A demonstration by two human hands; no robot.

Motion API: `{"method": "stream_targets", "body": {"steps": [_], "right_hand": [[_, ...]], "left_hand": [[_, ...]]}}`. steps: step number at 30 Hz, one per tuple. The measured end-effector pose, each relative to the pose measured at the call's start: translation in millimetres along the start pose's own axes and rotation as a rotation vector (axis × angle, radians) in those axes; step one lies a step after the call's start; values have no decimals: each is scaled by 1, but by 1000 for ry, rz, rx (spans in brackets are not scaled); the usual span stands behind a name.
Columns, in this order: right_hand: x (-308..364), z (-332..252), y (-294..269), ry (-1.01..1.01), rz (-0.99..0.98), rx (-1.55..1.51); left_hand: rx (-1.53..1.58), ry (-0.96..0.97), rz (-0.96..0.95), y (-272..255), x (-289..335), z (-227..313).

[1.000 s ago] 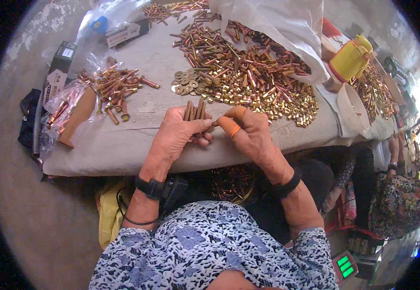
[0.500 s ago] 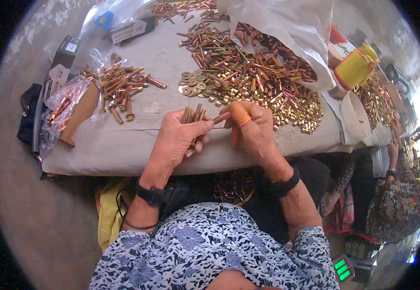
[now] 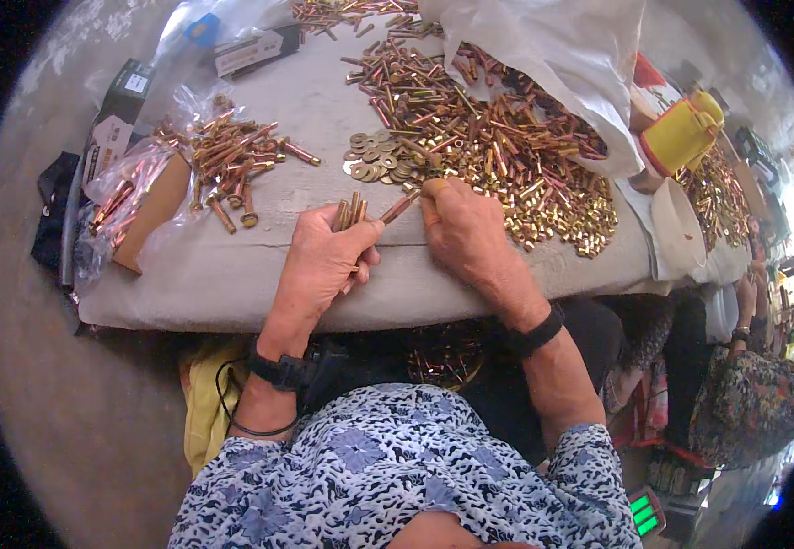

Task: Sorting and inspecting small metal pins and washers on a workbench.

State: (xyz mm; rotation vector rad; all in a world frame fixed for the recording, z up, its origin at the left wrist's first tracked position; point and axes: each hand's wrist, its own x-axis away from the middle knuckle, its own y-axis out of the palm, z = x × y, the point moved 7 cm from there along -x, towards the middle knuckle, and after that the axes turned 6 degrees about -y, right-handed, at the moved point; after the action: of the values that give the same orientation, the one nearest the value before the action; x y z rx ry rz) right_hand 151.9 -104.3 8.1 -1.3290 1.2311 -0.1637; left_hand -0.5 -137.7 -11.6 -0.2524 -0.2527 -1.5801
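My left hand [image 3: 316, 261] is closed around a bundle of brass-coloured bolts [image 3: 351, 210]. One reddish bolt [image 3: 399, 207] sticks out from between its thumb and fingers, angled up to the right. Close to that bolt's tip is my right hand [image 3: 472, 224], with orange covers on its fingers. Its fingertips are pinched together by the edge of the pile; what they hold, if anything, is hidden. Flat washers [image 3: 374, 157] lie just beyond my hands. To their right spreads a heap of short gold sleeves [image 3: 543, 206], with longer reddish bolts [image 3: 498, 123] behind.
A pile of bolts [image 3: 237, 156] lies at the left by a plastic bag [image 3: 145, 169] and a cardboard piece [image 3: 155, 212]. A white sack [image 3: 552, 64] covers part of the heap. A yellow container [image 3: 681, 135] and white bowl [image 3: 676, 220] stand right. A co-worker's arm [image 3: 745, 297] shows far right.
My right hand has turned and moved away from the protruding bolt, up to the pile's edge. My left hand has shifted slightly left, and the bolt now points more upward.
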Motion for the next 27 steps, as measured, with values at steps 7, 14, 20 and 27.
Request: {"method": "stream_targets", "body": {"steps": [7, 14, 20, 27], "right_hand": [[17, 10, -17, 206, 99, -517], [26, 12, -9, 418, 99, -981], [27, 7, -15, 380, 81, -1041], [27, 5, -21, 323, 4, -794]], "left_hand": [[-100, 23, -38, 6, 0, 2], [-149, 29, -58, 12, 5, 4], [-137, 24, -71, 12, 4, 3], [-166, 24, -80, 12, 3, 2]]}}
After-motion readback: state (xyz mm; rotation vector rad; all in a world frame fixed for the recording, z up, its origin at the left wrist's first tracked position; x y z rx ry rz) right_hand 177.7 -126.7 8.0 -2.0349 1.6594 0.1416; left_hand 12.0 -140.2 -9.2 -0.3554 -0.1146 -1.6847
